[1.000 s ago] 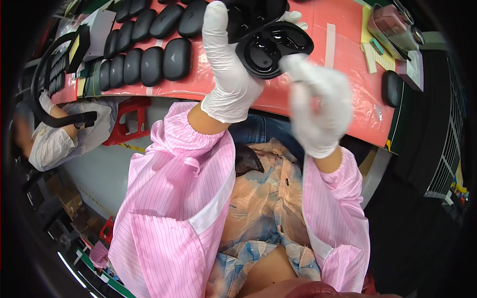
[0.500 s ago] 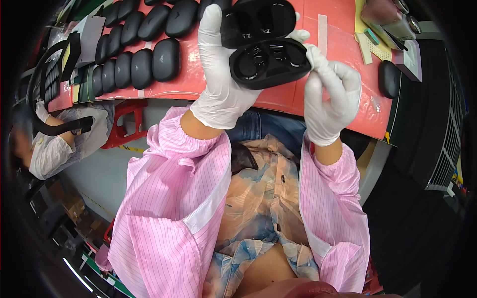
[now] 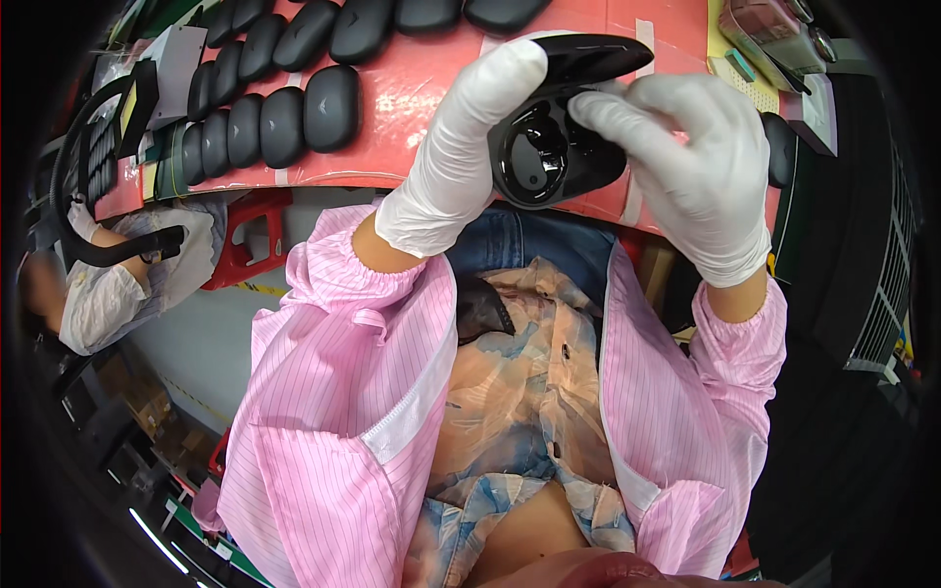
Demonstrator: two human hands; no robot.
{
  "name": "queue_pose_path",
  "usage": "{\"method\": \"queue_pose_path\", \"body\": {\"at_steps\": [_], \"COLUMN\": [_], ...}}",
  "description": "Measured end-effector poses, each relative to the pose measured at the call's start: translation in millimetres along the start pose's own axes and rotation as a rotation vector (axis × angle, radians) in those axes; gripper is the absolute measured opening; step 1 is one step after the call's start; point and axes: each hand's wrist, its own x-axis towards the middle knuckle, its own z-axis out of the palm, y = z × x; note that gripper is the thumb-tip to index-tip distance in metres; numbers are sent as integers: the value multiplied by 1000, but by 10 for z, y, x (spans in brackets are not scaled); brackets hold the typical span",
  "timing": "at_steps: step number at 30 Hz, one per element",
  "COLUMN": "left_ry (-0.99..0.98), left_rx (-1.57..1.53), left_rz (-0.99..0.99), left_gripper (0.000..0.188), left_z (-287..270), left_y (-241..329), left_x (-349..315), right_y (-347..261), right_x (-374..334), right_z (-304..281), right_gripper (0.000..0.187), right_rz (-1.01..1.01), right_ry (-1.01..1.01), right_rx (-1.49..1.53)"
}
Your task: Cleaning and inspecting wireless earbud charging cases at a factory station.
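My white-gloved left hand (image 3: 446, 162) is closed around a black earphone case (image 3: 534, 198), tilted above the bench. Its hinged lid (image 3: 603, 57) stands open on the far side. A glossy black earbud (image 3: 534, 162) sits in the left-hand well. My right hand (image 3: 701, 157), also in a white glove, reaches in from the right with bent fingers. Its fingertips are pressed together inside the right-hand well; they hide whatever lies between them.
Rows of closed black cases (image 3: 331, 110) lie on the pink bench mat (image 3: 431, 83) at the left. Another case (image 3: 780, 149) rests near the right edge. A clear container (image 3: 760, 34) stands at the back right. Another person's gloved hand (image 3: 83, 220) shows far left.
The case has turned and come lower and to the right in my left hand. My right hand has moved from its right edge over its right-hand well.
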Motion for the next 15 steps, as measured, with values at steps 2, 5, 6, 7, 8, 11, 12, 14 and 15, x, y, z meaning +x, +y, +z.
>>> {"method": "queue_pose_path", "body": {"at_steps": [2,5,6,7,8,11,12,14,15], "left_ry": [-88,-54,-77,-104,-146,-126,-125,-129,-129], "left_rx": [-178,-213,-272,-331,-323,-115,-114,-218,-269], "left_rz": [50,91,101,110,132,205,203,83,22], "left_gripper": [61,63,65,66,68,69,69,74,76], "left_z": [-30,-21,-25,-34,-66,-95,-91,-75,-69], "left_y": [-43,-82,-108,-131,-120,-164,-162,-157,-159], "left_x": [-11,-19,-9,23,36,56,38,21,19], "right_y": [81,-10,-41,-75,-84,-100,-94,-69,-35], "right_x": [-60,-80,-93,-148,-182,-270,-258,-249,-245], "right_z": [-14,-13,-5,38,30,60,87,116,117], "right_gripper": [29,32,32,31,31,30,30,28,28], "right_rz": [119,158,150,91,97,130,131,117,121], "right_ry": [90,140,107,29,28,-3,-3,70,69], "right_rx": [190,344,457,499,495,119,121,-9,-8]}}
